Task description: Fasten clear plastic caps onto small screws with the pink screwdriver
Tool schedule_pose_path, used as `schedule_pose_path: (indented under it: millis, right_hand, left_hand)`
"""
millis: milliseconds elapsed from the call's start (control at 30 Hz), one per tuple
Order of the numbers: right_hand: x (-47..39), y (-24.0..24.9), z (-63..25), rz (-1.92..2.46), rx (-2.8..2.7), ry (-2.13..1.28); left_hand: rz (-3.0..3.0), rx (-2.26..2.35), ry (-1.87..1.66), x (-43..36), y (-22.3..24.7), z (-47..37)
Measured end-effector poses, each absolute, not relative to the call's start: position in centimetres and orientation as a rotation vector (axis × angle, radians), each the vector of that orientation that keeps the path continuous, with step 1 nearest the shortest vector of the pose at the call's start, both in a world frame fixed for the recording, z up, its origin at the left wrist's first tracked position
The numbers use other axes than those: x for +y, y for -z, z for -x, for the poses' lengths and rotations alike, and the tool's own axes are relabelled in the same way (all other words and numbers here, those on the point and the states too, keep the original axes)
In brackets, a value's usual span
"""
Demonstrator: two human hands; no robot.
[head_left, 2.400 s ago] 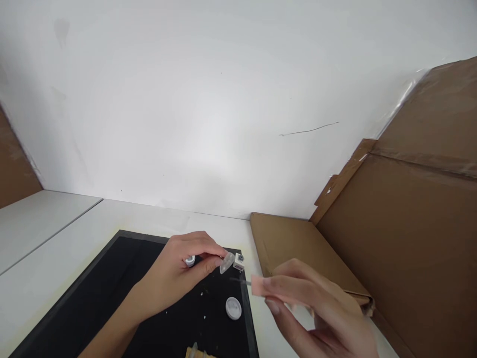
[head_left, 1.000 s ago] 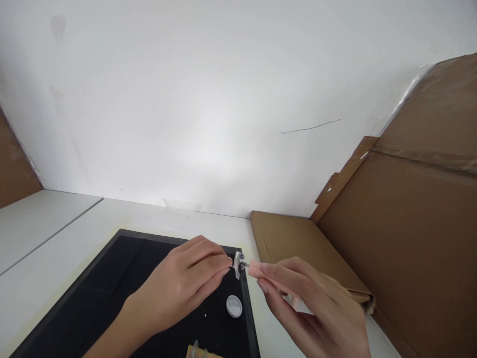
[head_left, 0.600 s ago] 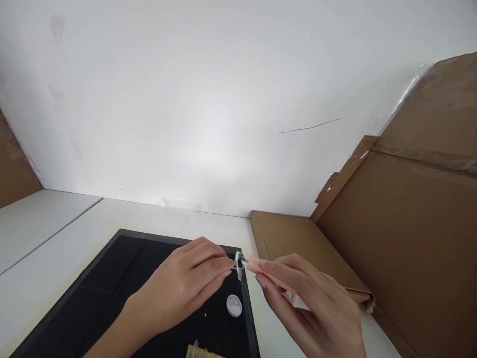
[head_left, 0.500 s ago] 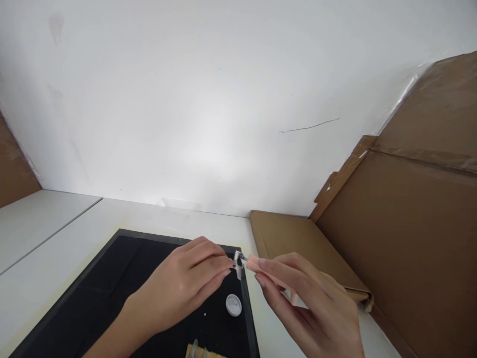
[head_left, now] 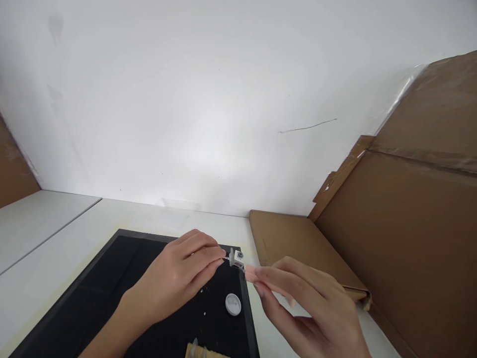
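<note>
Between its thumb and fingertips, my left hand pinches the thin end of a small clip-like holder that carries a little white block. The block has a dark round spot on its face, and a greyish translucent tab stands beside it. My right hand grips a slim pink-handled tool like a pen. The tool's thin grey tip is at the lower edge of the block; whether it touches I cannot tell. Both hands are above the right edge of a black mat.
A small round white dish or lid lies on the mat, with tiny pale crumbs nearby. At the bottom is a yellowish block with translucent pieces on it. A flat cardboard box lies behind my right hand, against cardboard walls.
My left hand has shifted slightly left and turned the block, so a different face shows. The pink tool's tip has moved down from the block's upper part to its lower edge.
</note>
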State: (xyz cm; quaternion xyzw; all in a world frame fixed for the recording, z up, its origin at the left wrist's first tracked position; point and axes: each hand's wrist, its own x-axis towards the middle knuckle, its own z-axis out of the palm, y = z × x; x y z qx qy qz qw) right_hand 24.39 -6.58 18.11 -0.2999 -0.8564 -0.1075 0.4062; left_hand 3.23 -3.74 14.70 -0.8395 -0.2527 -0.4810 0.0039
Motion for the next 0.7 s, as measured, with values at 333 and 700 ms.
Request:
schedule_pose_path:
  millis: [333,700]
  right_hand:
    - [-6.12,-17.71,-24.18,0.781,-2.136,0.339]
    - [-6.12,-17.77,-24.12,0.778,-2.121,0.341]
  left_hand:
    - [2.711,-0.790,1.450,-3.72,-14.69,-3.31]
    - [2.712,-0.796,1.445,-3.82,-14.72,-3.52]
